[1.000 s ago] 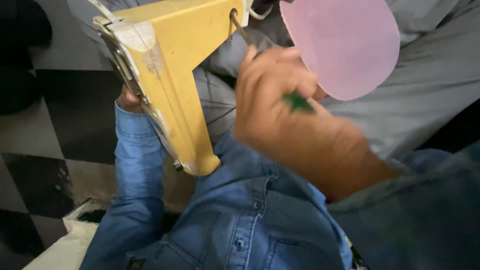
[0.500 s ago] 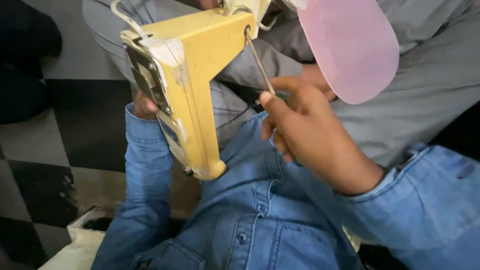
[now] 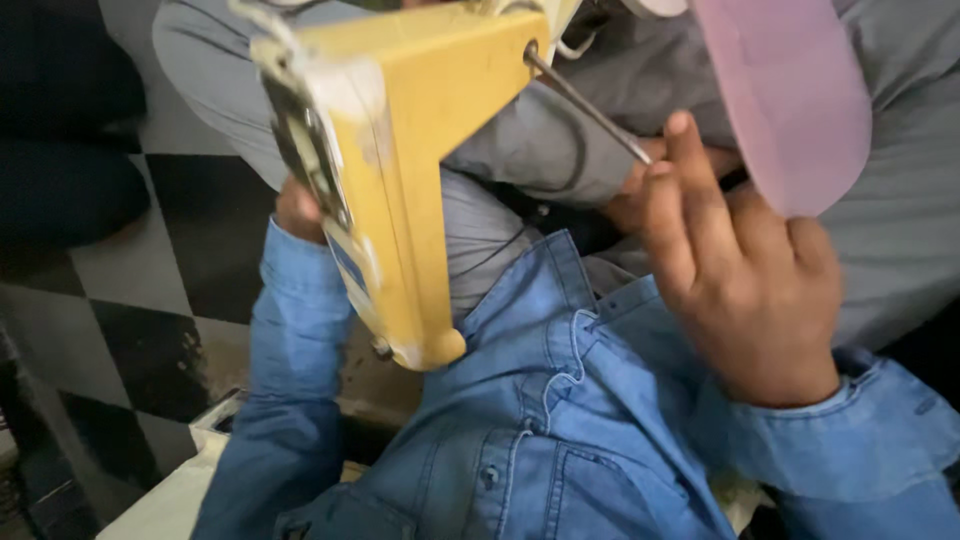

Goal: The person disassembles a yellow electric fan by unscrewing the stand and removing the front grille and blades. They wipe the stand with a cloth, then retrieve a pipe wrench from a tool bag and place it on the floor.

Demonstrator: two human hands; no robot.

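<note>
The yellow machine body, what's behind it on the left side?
Behind the yellow machine body the left hand shows only as knuckles above a denim sleeve. Its fingers and grip are covered, with checkered floor beyond.

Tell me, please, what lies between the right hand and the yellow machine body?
In the head view, a thin metal rod spans that gap, running from the yellow machine body to the right hand.

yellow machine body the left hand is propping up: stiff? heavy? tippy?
The yellow machine body is probably rigid: straight edges, no sag. Likely heavy for its size; the left hand braces it from behind. It stands tilted on a narrow end, so it may tip if released.
</note>
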